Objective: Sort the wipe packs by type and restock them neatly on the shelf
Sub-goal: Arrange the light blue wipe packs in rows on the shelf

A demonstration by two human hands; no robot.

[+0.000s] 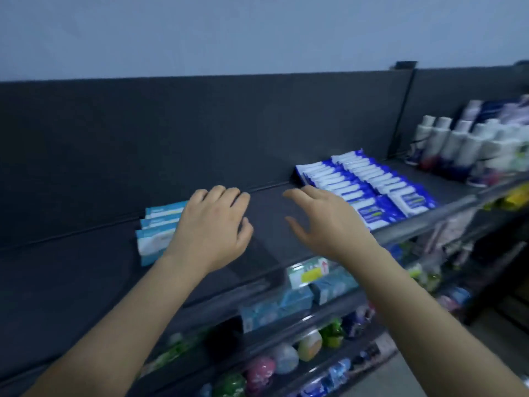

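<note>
Two types of wipe pack are noted on the top shelf (86,282). A short row of light-blue packs (159,224) is stood on edge at the left, and a longer double row of blue-and-white packs (363,187) is laid out to the right. A bare stretch of shelf is left between the two types. The left hand (210,224) is held over the right end of the light-blue row, its fingers (226,193) loosely bent with no pack seen gripped in them; contact with the row cannot be confirmed. The right hand (323,222) is held just beside the near-left corner of the blue-and-white rows, fingers spread apart, thumb out, nothing held. White bottles (458,144) are stood further right, well apart from both hands. The sort is judged largely done here, and the step in hand is taken to be squaring up the rows. For a neat result, each row should be pressed with flat fingers along its side, not pinched, so the soft packs are not buckled. Faces should be kept forward and front edges aligned with the shelf lip. The gap should be kept so the types are not mixed. Light-blue packs should be steadied while pushed, as they may topple.
</note>
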